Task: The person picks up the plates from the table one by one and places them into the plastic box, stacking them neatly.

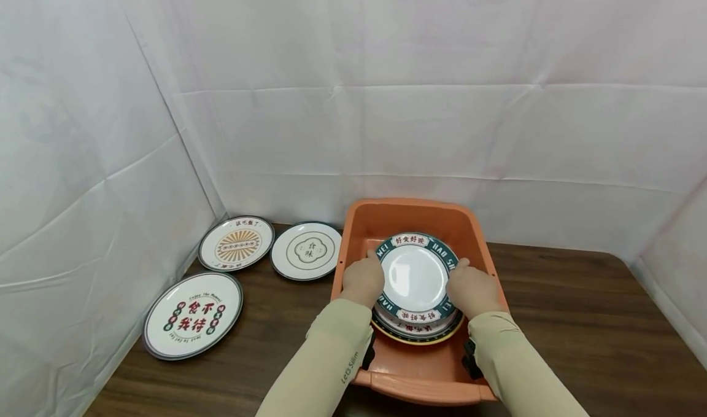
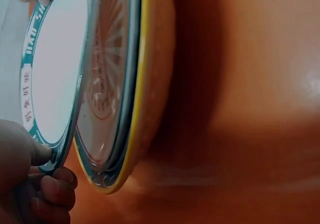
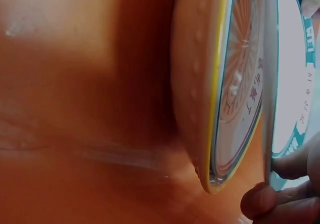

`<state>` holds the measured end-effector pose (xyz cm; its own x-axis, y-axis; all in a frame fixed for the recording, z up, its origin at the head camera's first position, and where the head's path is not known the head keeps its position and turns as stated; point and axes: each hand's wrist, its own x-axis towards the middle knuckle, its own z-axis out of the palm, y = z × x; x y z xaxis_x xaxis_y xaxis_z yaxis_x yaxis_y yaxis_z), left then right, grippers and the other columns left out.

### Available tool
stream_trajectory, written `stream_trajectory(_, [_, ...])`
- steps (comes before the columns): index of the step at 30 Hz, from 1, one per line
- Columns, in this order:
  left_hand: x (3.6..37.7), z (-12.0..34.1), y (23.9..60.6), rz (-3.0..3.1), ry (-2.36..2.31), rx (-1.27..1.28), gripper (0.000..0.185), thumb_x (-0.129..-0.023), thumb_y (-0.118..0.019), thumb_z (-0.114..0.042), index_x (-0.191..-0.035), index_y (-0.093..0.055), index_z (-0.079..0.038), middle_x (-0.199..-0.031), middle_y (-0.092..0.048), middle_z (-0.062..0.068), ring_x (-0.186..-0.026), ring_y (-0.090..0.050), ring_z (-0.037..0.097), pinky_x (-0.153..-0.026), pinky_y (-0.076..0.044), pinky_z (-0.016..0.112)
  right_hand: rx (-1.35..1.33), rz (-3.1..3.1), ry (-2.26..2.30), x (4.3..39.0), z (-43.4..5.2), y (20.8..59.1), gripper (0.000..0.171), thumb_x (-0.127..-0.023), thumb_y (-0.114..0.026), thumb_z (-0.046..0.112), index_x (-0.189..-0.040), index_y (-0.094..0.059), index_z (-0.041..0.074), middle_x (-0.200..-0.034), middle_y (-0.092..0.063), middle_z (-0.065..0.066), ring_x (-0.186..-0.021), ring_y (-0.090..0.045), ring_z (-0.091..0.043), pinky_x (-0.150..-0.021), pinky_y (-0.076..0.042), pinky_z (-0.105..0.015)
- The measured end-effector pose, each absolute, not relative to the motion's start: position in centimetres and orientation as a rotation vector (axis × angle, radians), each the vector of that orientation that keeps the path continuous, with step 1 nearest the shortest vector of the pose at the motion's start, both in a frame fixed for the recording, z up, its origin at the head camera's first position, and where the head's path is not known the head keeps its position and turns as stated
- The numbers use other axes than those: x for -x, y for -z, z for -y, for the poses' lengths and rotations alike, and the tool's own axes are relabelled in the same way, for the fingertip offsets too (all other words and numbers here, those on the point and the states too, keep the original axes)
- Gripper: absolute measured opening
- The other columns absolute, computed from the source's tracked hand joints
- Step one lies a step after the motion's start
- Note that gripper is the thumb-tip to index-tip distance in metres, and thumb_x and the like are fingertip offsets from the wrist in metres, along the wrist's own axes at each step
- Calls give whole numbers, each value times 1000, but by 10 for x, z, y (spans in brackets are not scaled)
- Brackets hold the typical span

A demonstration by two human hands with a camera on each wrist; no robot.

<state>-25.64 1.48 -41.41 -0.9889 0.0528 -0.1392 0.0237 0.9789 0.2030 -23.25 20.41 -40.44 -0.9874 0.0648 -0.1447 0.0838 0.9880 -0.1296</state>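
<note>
Both hands hold a white plate with a teal lettered rim (image 1: 411, 277) by its opposite edges, above a stack in an orange basin (image 1: 409, 368). My left hand (image 1: 363, 280) pinches the left edge, thumb on top and fingers curled beneath, as the left wrist view shows. At the right edge my right hand (image 1: 474, 289) pinches the same way. In the wrist views a gap separates the held plate from the stack. Topmost there is a plate with a sunburst print (image 2: 107, 58), lying within a yellow-rimmed dish (image 3: 216, 83).
Left of the basin, a plate with a small cloud-shaped emblem (image 1: 307, 251) and a sunburst plate (image 1: 236, 243) lie on the dark wooden table (image 1: 563, 319). Nearer the front left is a plate with red characters (image 1: 193, 315). White cloth walls (image 1: 420, 128) stand behind and at the sides.
</note>
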Motion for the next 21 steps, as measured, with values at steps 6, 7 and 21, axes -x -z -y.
stream_trajectory(6, [255, -16, 413, -2978, -233, -94, 45, -98, -45, -21, -141, -38, -7, -96, -67, 10, -74, -63, 22, -61, -54, 36, -92, -2964, 148, 232, -205, 407, 22, -89, -48, 12, -84, -58, -7, -71, -56, -11, -61, -54, -24, -59, -52, -42])
stream_trajectory(7, [255, -16, 413, -2980, -227, -97, 44, -98, -44, -20, -140, -39, -6, -98, -67, 10, -76, -64, 22, -63, -54, 36, -93, -2965, 147, 232, -205, 408, 22, -88, -49, 13, -84, -58, -7, -70, -55, -11, -60, -53, -23, -58, -52, -42])
stream_trajectory(21, [251, -18, 416, -2998, -101, -145, 34, -95, -52, -23, -121, -57, -2, -85, -65, 7, -69, -61, 17, -61, -54, 32, -117, -2947, 66, 233, -201, 409, 21, -88, -53, 16, -83, -64, -2, -69, -57, -8, -59, -54, -22, -56, -52, -38])
